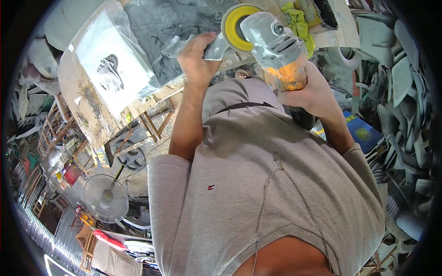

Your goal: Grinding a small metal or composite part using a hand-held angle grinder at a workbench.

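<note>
My right hand (314,92) is wrapped round the orange body of an angle grinder (289,77). Dusty clear plastic covers the tool's head, and a yellow-faced round disc (236,28) sits at its left end. Left of the disc, my left hand (198,59) is closed on a thin grey plastic piece (215,48), whose end lies right by the disc's rim; whether they touch, I cannot tell. Some translucent plastic (172,47) shows on the other side of that hand. Both hands are above the near edge of a dusty grey work surface (152,20).
A clear bag with white contents (113,64) lies on the worn wooden table (85,108) at left. A yellow-green cloth (299,27) lies beyond the grinder. Grey moulded panels (403,76) are piled at right, near a blue package (361,132). A fan (107,195) stands lower left.
</note>
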Available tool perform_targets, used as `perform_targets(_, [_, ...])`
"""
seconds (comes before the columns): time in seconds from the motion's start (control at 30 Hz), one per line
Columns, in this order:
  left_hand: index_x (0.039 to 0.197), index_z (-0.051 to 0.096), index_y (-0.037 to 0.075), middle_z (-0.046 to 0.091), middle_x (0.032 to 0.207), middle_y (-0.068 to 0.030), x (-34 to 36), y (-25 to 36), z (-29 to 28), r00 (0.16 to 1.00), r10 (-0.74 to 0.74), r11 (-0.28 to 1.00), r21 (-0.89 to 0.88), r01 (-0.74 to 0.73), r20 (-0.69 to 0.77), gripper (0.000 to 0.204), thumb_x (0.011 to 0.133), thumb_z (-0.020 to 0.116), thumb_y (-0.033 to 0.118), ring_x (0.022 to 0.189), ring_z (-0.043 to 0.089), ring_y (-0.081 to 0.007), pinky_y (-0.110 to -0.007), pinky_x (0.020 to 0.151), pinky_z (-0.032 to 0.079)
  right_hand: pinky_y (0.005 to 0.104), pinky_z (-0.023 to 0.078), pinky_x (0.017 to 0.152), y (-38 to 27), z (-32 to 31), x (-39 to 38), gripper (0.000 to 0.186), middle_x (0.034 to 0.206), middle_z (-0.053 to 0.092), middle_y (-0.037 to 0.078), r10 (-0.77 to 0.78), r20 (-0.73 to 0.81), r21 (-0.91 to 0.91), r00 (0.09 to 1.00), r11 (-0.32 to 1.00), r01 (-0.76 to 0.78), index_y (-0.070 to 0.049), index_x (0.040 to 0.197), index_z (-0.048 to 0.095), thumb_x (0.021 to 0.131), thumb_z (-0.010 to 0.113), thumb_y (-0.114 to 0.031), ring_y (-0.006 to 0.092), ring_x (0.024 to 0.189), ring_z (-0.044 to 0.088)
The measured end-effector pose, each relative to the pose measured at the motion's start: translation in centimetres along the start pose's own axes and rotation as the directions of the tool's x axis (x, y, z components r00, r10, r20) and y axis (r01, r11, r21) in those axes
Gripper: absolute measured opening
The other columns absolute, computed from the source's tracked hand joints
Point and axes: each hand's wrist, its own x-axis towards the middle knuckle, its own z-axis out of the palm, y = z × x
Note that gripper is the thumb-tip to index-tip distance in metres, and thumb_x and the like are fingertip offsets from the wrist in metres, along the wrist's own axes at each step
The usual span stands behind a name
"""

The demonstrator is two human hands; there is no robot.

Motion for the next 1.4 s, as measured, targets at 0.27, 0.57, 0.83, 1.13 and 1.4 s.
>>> perform_targets(0.27, [0.090,0.070,0.007,0.074,0.093,-0.0116,-0.6,0.3,0.3,0.996,0.015,0.999,0.051,-0.020,0.090,0.028,0.065,0.081,0.013,0.083,0.071,-0.0305,-0.037,0.071,0.056,0.0263,0.047,0.087,0.5,0.1,-0.6,0.064,0.108,0.062,0.002,-0.102,0.087,-0.042,0.991,0.993,0.106,0.000,0.126,0.053,0.066,0.076,0.000,0.0109,0.094,0.058])
perform_targets(0.57, [0.095,0.068,0.001,0.074,0.100,-0.0148,-0.9,0.4,-0.1,0.999,-0.043,0.999,0.008,0.042,0.028,0.032,0.063,0.074,0.000,0.087,0.072,-0.0308,-0.035,0.079,0.057,0.0293,0.049,0.086,0.8,-1.0,-0.7,0.061,0.108,0.063,0.006,0.055,-0.008,-0.076,0.998,0.996,-0.055,0.005,0.121,0.053,0.065,0.078,-0.001,0.0139,0.098,0.060])
perform_targets(0.83, [0.094,0.068,0.001,0.074,0.100,-0.0148,-0.4,0.2,0.5,0.997,-0.045,0.999,0.011,0.044,0.055,0.032,0.063,0.075,0.000,0.088,0.073,-0.0291,-0.034,0.077,0.057,0.0297,0.049,0.087,1.1,-2.0,-1.0,0.062,0.106,0.062,0.005,0.107,-0.020,-0.042,0.994,0.993,-0.108,0.004,0.122,0.053,0.066,0.079,-0.002,0.0138,0.096,0.060])
perform_targets(1.13, [0.093,0.070,0.008,0.074,0.093,-0.0099,0.2,0.2,0.8,0.997,0.023,0.999,0.044,-0.027,0.075,0.032,0.063,0.081,0.011,0.082,0.071,-0.0294,-0.036,0.071,0.056,0.0304,0.048,0.091,0.8,-1.9,-1.3,0.067,0.111,0.062,0.007,0.139,0.023,-0.010,0.990,0.990,-0.138,0.005,0.125,0.052,0.065,0.080,-0.003,0.0150,0.101,0.059])
perform_targets(1.4, [0.092,0.070,0.010,0.073,0.091,-0.0082,-0.3,0.0,1.4,0.996,0.045,0.998,0.043,-0.048,0.080,0.034,0.059,0.081,0.011,0.081,0.070,-0.0304,-0.038,0.069,0.056,0.0289,0.051,0.073,1.0,-1.6,-1.3,0.054,0.092,0.064,0.003,0.092,0.028,0.029,0.995,0.995,-0.093,-0.001,0.116,0.056,0.065,0.075,0.004,0.0129,0.082,0.062])
